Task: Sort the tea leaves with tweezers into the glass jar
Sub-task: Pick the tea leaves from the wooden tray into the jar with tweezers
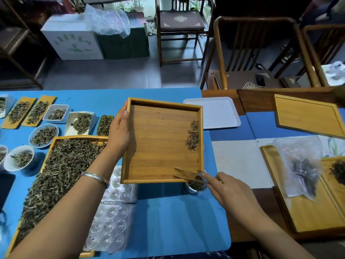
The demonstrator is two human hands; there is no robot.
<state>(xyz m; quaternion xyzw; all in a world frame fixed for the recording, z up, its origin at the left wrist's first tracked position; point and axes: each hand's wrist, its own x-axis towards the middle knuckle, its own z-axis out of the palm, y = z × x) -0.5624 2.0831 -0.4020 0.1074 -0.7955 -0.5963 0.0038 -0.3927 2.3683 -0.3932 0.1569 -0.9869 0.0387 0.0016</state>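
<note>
Two hands in view. The left hand (119, 131) is clamped on the left edge of one square wooden tray (158, 144), thumb over the rim, holding it tipped up off the blue table (168, 221). There's a single small pile of tea leaves (192, 136) on that tray, bunched against its right wall in a strip running front to back. The right hand (229, 191) is closed around a pair of brown tweezers (186, 175); their long axis runs left-right with a slight tilt, tips pointing left over the tray's near right corner.

The glass jar (195, 186) sits on the table right under that corner, and it's mostly hidden by the tray and the fingers, so only part of the rim and some leaves inside show.

Left side of the table: one big tray of loose leaves (61, 174), cut off at the bottom edge, two flat boards with leaves (28, 112), two round white bowls (43, 135) plus another partly out of frame. Clear plastic blister sheets (112, 221) lie under the left forearm; hard to say how many. One empty white tray (214, 113) sits behind the wooden one. On the right, a plastic bag (300, 165) with leaves is too blurry to make out well
</note>
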